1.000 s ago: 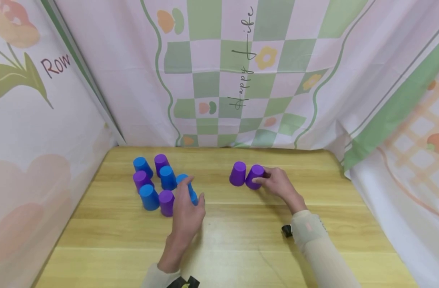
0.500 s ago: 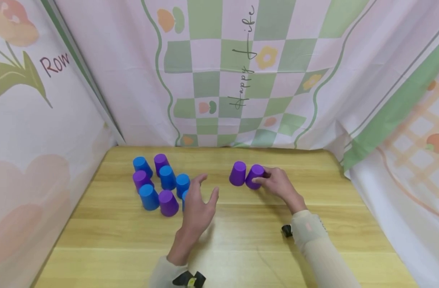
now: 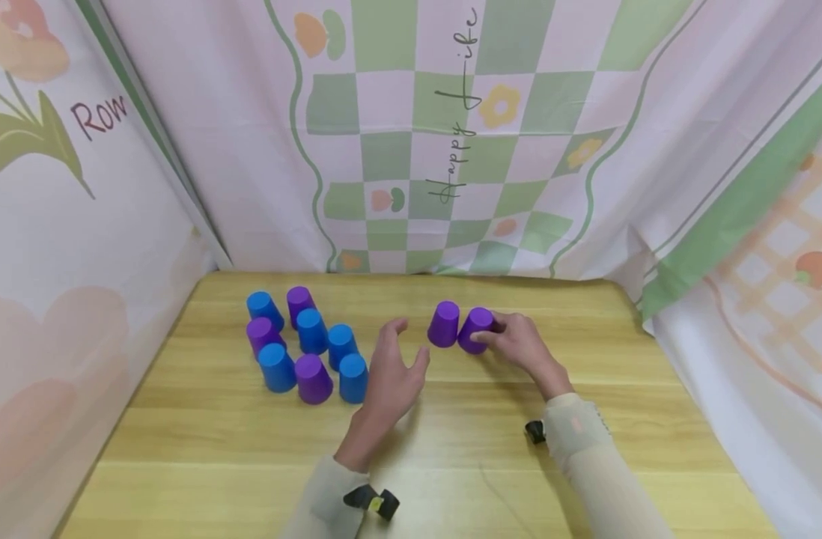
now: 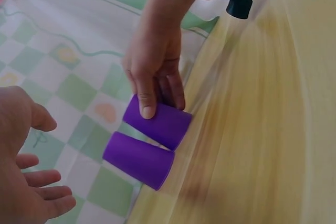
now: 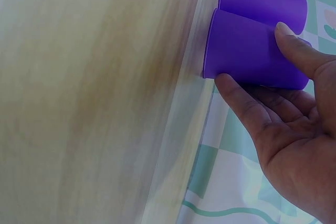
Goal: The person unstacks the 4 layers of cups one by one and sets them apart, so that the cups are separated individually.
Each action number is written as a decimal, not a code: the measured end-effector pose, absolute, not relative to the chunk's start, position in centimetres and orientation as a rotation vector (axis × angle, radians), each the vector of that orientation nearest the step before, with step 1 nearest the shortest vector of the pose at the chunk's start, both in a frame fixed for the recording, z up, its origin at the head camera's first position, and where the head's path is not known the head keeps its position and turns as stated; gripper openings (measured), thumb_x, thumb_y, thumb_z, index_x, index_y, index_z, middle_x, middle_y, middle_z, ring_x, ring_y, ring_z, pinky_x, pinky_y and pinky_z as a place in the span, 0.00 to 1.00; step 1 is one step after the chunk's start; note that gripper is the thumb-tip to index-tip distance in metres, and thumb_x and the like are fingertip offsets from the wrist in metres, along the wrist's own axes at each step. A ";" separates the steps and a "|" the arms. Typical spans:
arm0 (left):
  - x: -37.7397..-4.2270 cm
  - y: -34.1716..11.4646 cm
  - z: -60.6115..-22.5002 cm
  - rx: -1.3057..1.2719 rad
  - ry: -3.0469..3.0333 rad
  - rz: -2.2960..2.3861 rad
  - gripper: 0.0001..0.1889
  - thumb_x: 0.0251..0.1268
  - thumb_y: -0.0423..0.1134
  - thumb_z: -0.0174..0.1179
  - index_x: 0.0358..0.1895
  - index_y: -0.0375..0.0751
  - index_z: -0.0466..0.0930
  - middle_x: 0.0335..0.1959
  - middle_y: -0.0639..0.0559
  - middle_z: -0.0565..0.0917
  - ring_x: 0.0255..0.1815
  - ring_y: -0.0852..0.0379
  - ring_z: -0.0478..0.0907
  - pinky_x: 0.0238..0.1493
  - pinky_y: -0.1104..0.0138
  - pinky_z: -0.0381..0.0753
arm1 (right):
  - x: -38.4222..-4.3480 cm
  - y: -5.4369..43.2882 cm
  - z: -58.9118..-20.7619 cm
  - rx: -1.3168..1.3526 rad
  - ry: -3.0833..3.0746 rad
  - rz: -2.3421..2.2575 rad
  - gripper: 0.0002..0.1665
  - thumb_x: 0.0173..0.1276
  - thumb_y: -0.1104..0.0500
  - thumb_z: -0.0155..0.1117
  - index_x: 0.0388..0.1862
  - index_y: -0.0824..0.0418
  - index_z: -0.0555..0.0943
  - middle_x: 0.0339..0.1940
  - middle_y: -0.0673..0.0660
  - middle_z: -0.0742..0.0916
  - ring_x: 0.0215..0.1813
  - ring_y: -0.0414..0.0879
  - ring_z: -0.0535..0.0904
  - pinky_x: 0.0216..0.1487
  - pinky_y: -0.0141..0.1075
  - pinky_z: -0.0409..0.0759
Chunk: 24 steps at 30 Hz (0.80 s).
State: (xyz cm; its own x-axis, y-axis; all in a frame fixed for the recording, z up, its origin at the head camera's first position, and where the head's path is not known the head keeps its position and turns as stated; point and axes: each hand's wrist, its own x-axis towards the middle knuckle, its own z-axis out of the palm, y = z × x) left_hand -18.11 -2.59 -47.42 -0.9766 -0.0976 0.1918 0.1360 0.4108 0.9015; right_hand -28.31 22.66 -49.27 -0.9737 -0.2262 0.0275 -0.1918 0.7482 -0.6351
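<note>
My right hand (image 3: 521,346) grips an upside-down purple cup (image 3: 476,331), thumb on its near side and fingers behind and beside it. Right next to it on the left stands a second purple cup (image 3: 444,325), also upside down; their bases meet in the right wrist view. My left hand (image 3: 394,378) holds nothing, its fingers spread and loosely bent, between the two purple cups and the group on the left. Closest to its outer side is a blue cup (image 3: 353,379). In the left wrist view its thumb and fingers (image 4: 50,192) stand apart from the purple cups.
Several more upside-down cups stand at the left of the wooden table (image 3: 451,464), among them a purple cup (image 3: 313,379) and a blue cup (image 3: 277,367). A patterned curtain (image 3: 451,135) hangs along the table's back edge, with cloth at both sides.
My left hand has moved right, away from the cup group, uncovering the blue cups at its right side. My right hand keeps its grip on the purple cup in the same place.
</note>
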 end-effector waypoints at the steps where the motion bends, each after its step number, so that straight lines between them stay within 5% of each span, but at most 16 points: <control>1: -18.5 -2.4 -47.5 -0.032 -2.455 -1.609 0.30 0.76 0.42 0.63 0.76 0.41 0.65 0.75 0.44 0.73 0.77 0.44 0.70 0.77 0.48 0.73 | -28.3 22.6 -49.3 -0.344 2.894 -1.041 0.28 0.69 0.46 0.76 0.61 0.60 0.87 0.45 0.59 0.93 0.38 0.48 0.86 0.43 0.43 0.85; 24: -26.6 2.5 -51.6 -0.065 -2.317 -1.828 0.38 0.64 0.27 0.69 0.77 0.37 0.64 0.75 0.38 0.72 0.78 0.35 0.68 0.80 0.44 0.65 | -28.2 22.5 -49.0 -0.387 2.920 -1.044 0.28 0.68 0.48 0.76 0.60 0.64 0.87 0.47 0.64 0.93 0.40 0.49 0.87 0.45 0.46 0.86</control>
